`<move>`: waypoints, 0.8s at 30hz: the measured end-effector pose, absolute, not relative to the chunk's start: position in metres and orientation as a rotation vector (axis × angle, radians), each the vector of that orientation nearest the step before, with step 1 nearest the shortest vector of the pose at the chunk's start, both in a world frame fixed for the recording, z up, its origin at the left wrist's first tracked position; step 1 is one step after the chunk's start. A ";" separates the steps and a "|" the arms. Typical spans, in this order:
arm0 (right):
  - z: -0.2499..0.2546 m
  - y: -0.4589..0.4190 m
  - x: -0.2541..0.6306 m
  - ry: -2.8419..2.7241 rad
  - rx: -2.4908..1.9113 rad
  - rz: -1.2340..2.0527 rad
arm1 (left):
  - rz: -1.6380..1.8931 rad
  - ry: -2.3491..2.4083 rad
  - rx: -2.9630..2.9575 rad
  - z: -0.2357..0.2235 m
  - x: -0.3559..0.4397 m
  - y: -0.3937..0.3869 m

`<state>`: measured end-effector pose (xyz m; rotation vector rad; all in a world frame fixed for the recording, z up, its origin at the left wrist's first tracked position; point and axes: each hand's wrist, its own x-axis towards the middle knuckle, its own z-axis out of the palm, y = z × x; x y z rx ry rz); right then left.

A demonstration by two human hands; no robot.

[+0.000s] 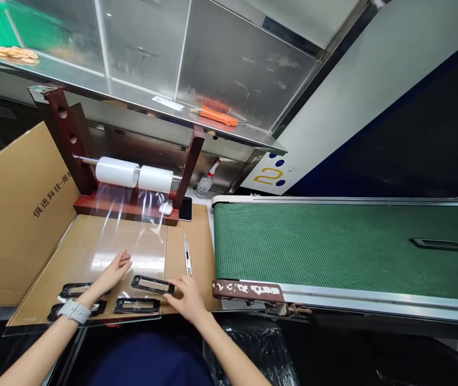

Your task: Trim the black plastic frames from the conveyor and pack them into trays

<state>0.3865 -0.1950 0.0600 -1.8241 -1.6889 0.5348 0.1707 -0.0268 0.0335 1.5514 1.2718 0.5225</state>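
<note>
My left hand [115,272] lies flat with fingers stretched out on a clear film sheet [140,244] spread over a cardboard-covered bench. My right hand [186,296] pinches the right end of a black rectangular frame part [151,284] resting on the film. Another black frame [136,306] lies just in front of it. Two more black frames [73,290] sit near my left wrist, which wears a watch. The film runs down from two white rolls [133,175] on a dark red wooden stand.
A pen-like cutter [187,253] lies on the cardboard right of the film. A green conveyor belt [333,249] carries one black frame [438,244] at the right. A spray bottle [207,182], a phone and an orange-handled tool [217,116] on the metal shelf sit behind.
</note>
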 end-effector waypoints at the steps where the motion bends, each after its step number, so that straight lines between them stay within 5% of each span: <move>1: 0.049 -0.196 0.383 -1.707 -1.828 0.518 | 0.492 1.236 1.557 0.028 0.168 -0.027; 24: 0.009 -0.177 0.359 -1.838 -1.874 0.468 | -0.003 0.957 1.505 0.025 0.155 -0.017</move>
